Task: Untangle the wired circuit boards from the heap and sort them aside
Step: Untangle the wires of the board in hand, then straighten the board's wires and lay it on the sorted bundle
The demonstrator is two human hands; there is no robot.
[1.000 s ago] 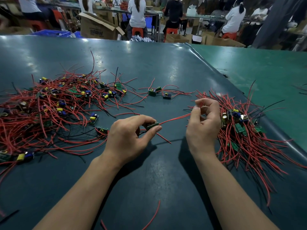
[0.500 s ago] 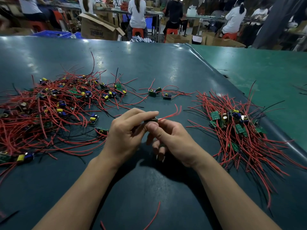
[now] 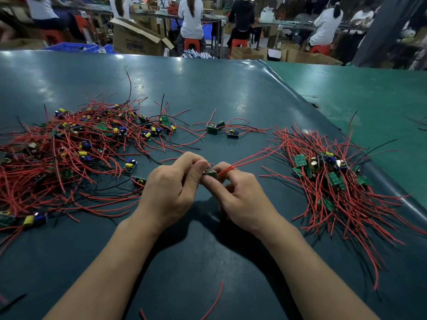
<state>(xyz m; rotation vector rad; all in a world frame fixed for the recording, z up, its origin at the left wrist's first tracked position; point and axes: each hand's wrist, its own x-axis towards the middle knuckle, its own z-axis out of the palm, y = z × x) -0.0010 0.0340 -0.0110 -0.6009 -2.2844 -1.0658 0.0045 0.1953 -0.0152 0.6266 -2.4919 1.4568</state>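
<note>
Head view: both hands meet at the centre of the frame over a dark green table. The left hand and right hand pinch one small green board between thumbs and fingertips, held just above the table. Its red wires run up and to the right, towards the sorted pile at the right of the frame, where boards lie bunched with their wires fanned outward. At the left of the frame spreads the heap, a wide tangle of red and black wires with boards carrying yellow and blue parts. Above the hands, at upper centre, two loose boards lie together on the table, apart from both heaps. A single red wire lies at the bottom centre between the forearms. Along the top edge, people sit at benches beside a cardboard box.
</note>
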